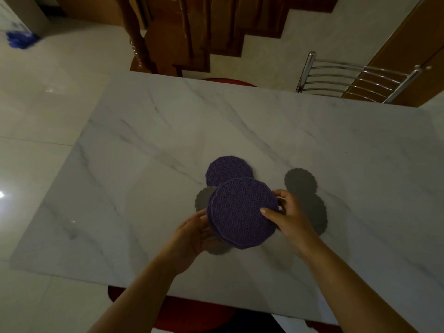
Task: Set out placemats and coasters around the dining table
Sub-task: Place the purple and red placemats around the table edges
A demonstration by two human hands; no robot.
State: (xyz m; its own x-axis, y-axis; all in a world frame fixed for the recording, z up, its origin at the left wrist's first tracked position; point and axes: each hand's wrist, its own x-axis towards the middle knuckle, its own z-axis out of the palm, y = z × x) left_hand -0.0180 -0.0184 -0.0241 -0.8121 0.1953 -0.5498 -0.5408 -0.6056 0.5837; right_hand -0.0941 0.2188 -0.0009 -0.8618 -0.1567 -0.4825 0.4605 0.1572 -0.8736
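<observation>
Both hands hold a small stack of purple mats (242, 213) just above the marble-patterned dining table (144, 164). The left hand (192, 236) cups the stack from beneath at its near left edge, fingers closed under it. The right hand (286, 215) pinches the right rim, thumb on top and fingers behind. The stack shows at least two or three layers at its near edge; an exact count cannot be made. The mats are round with faceted edges and a star lattice pattern.

One more purple mat (228, 170) of the same kind lies flat on the table just beyond the held stack, partly hidden by it. Grey scalloped mats lie flat around them: one (300, 181) to the right, one (314, 217) behind the right hand, one (203, 199) peeking out at the left, and one (217, 248) under the left hand. That makes four grey pieces in view, all partly covered or in dim light.

The tabletop is white with grey veins. A chrome slatted chair (355, 80) stands at the far right corner, red seats (192, 311) show at the near and far edges, and a wooden staircase (192, 32) rises beyond over glossy white floor tiles (48, 92).
</observation>
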